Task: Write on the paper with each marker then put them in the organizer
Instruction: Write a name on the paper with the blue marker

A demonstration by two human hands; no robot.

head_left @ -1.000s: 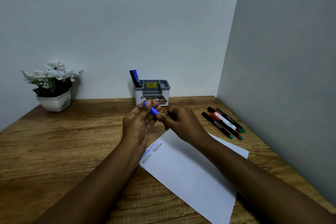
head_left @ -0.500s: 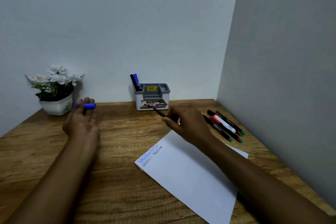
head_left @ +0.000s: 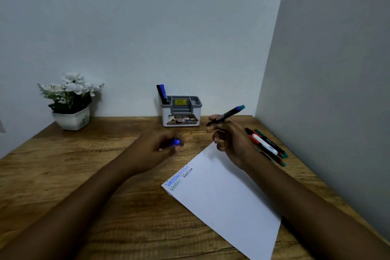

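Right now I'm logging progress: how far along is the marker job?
Done: two markers stand in the organizer, and the paper carries a few written words. In hand: the right hand holds an uncapped marker; the left hand holds its blue cap. Left: the loose markers lying on the table.

White paper [head_left: 223,192]; grey-and-white organizer [head_left: 181,112]; blue cap [head_left: 176,142]; brown wood-grain table [head_left: 84,164]

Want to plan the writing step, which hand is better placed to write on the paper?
Right hand: it holds the uncapped black-barrelled marker just above the white paper sheet; the left hand holds only the blue cap.
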